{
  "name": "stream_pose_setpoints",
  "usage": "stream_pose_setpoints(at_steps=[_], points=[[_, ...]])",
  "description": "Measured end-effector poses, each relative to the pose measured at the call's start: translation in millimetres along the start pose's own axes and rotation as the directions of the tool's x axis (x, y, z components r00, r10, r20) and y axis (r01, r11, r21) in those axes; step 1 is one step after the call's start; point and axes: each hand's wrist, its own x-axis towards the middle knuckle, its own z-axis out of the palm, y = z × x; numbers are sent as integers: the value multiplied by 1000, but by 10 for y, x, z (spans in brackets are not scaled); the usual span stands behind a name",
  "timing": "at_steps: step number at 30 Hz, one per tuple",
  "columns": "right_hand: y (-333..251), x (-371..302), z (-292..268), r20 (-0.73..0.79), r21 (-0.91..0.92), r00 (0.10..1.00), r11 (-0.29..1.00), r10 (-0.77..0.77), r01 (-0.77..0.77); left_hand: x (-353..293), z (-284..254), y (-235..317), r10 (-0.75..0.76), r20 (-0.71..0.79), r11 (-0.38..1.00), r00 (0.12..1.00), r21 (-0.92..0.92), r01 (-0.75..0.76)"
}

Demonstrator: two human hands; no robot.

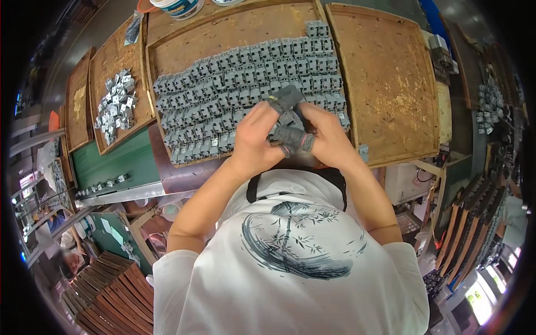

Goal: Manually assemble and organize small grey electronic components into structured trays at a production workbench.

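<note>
My left hand (255, 138) and my right hand (330, 135) meet over the near right part of a wooden tray (181, 56). Dark grey wraps cover some of their fingertips. Between the fingers is a small grey metal part (288, 118), mostly hidden, and both hands are closed on it. Rows of similar grey metal parts (245, 75) stand packed in the tray just beyond and beside my hands. A short extra row (318, 29) sits at the tray's far right.
Right of the tray lies a worn wooden board (385, 84). At left, loose silvery parts (116, 103) are heaped on another wooden tray (103, 61), beside a green surface (111, 162). A white bucket (178, 8) stands at the back. Stacked wooden trays (109, 293) fill the lower left.
</note>
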Motion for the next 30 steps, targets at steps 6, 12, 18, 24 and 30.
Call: stream_pose_setpoints(at_steps=[6, 12, 18, 24, 30], points=[[78, -70, -70, 17, 121, 999, 992, 43, -45, 194, 48, 8, 139, 37, 989, 990, 48, -141], [253, -198, -384, -81, 290, 934, 905, 348, -313, 1084, 148, -449, -26, 100, 978, 995, 207, 5], [770, -806, -833, -291, 294, 819, 861, 495, -416, 1901, 236, -1411, -394, 284, 909, 874, -22, 417], [1076, -1316, -923, -471, -248, 746, 741, 470, -624, 2106, 539, -1760, -513, 577, 734, 636, -89, 673], [1044, -1369, -664, -360, -496, 844, 685, 398, -534, 1917, 370, -1521, -412, 330, 903, 849, 24, 429]])
